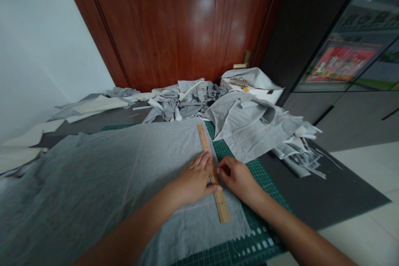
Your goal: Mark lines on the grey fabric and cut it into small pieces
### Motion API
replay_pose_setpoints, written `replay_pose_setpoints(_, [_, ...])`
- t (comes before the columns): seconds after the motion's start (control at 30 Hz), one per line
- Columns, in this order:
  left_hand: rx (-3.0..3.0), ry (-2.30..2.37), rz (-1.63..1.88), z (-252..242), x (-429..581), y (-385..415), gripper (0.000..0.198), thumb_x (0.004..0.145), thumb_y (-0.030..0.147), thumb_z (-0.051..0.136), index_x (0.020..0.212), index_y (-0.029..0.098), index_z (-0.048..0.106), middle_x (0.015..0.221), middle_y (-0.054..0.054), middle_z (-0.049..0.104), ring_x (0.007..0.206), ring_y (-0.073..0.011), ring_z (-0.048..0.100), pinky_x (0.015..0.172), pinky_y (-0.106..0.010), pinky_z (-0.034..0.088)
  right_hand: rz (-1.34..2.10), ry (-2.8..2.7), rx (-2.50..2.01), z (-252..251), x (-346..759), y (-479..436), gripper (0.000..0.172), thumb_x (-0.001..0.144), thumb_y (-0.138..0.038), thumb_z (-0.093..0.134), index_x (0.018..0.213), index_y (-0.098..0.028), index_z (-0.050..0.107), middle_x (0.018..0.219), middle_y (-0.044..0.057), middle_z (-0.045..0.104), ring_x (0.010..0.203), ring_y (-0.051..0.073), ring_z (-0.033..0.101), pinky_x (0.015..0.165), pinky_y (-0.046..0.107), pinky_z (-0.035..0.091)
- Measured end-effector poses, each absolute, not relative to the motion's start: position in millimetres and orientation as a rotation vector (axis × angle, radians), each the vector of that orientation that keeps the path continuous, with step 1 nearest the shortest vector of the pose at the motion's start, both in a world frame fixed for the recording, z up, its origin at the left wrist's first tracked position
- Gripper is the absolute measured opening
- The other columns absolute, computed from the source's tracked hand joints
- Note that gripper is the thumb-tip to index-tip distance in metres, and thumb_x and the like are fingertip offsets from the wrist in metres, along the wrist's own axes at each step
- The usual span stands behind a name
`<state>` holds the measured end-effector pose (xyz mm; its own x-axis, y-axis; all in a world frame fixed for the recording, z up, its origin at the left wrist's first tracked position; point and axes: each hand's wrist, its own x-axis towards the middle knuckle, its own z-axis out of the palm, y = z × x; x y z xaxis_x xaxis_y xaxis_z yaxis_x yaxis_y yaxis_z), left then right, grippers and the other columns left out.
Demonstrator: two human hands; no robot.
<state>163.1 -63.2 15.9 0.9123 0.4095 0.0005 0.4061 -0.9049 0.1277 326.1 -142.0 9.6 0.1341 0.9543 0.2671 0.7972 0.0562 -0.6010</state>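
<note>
A wooden ruler (pixel 220 201) lies on a spread sheet of grey cloth (pixel 165 145), along the cloth's right edge. My left hand (pixel 197 176) rests flat on the ruler, fingertips near its middle and thumb lower down, pressing it to the cloth. Just right of the ruler, my right hand (pixel 235 174) is closed in a pinch by the cloth edge. Whatever sits between its fingertips is too small or hidden to make out. Faint pinkish lines (pixel 132 174) run across the cloth. Beneath it shows a green cutting mat (pixel 264 183) with a grid.
Grey and white cloth scraps (pixel 187 97) are heaped at the back. More cut grey pieces (pixel 249 126) lie to the right, before a white box (pixel 268 93). The dark tabletop (pixel 330 187) ends at the right, above a tiled floor. Behind stands a wooden door (pixel 181 25).
</note>
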Motion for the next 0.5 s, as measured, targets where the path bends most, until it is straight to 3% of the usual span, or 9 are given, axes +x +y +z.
replay_pose_setpoints(0.2, [2.944, 0.661, 0.002, 18.3, 163.6, -64.2, 0.082, 0.089, 0.060, 0.043, 0.144, 0.003, 0.023, 0.153, -0.025, 0.019, 0.143, -0.0309, 0.015, 0.115, -0.040, 0.021, 0.292, -1.706, -1.761, 8.3, 326.3, -141.6, 0.013, 0.079, -0.008, 0.052, 0.080, -0.018, 0.060, 0.075, 0.002, 0.062, 0.068, 0.015, 0.058, 0.067, 0.025, 0.042])
replay_pose_setpoints(0.5, [2.939, 0.639, 0.052, 14.9, 162.4, -63.2, 0.078, 0.090, 0.057, 0.041, 0.146, 0.008, 0.019, 0.154, -0.024, 0.019, 0.143, -0.0314, 0.015, 0.114, -0.044, 0.023, 0.356, -1.751, -1.776, 13.5, 323.5, -158.9, 0.012, 0.077, -0.009, 0.053, 0.076, -0.018, 0.059, 0.074, 0.002, 0.062, 0.066, 0.015, 0.058, 0.064, 0.024, 0.041])
